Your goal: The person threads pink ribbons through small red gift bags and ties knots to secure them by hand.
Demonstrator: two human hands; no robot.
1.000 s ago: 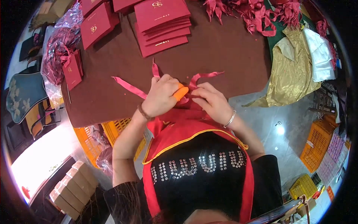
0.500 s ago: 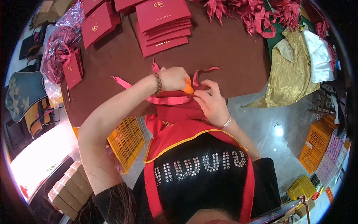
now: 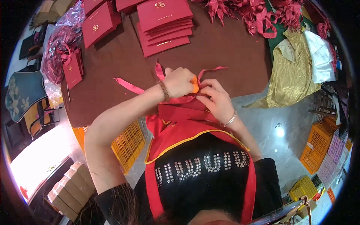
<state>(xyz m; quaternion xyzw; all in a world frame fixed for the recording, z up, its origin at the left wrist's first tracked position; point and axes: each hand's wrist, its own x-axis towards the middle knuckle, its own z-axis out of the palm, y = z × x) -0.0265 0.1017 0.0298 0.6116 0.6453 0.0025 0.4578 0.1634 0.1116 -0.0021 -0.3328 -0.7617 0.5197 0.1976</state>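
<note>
At the near table edge, a red paper bag [image 3: 180, 112] lies against my red apron [image 3: 202, 126], partly covered by my hands. My left hand [image 3: 179, 81] is closed over the bag's top edge. An orange piece [image 3: 195, 84] shows at its thumb side; whether it is worn or held I cannot tell. My right hand [image 3: 217, 99] pinches red ribbon at the bag's upper edge, close beside the left fingers. Loose ends of red ribbon [image 3: 129, 86] stretch out to the left, and others stick up beyond both hands.
Stacks of flat red bags [image 3: 165, 18] lie on the brown table [image 3: 232, 52] at the far side. Ribbon bundles [image 3: 258, 18] are heaped far right, near gold wrapping [image 3: 292, 71]. A plastic-wrapped bundle [image 3: 62, 56] stands left. Yellow crates [image 3: 129, 144] sit below the table.
My left hand has shifted a little right, with the orange piece moving along. My right hand has moved slightly right and down. The ribbon across the bag front is now less exposed.
</note>
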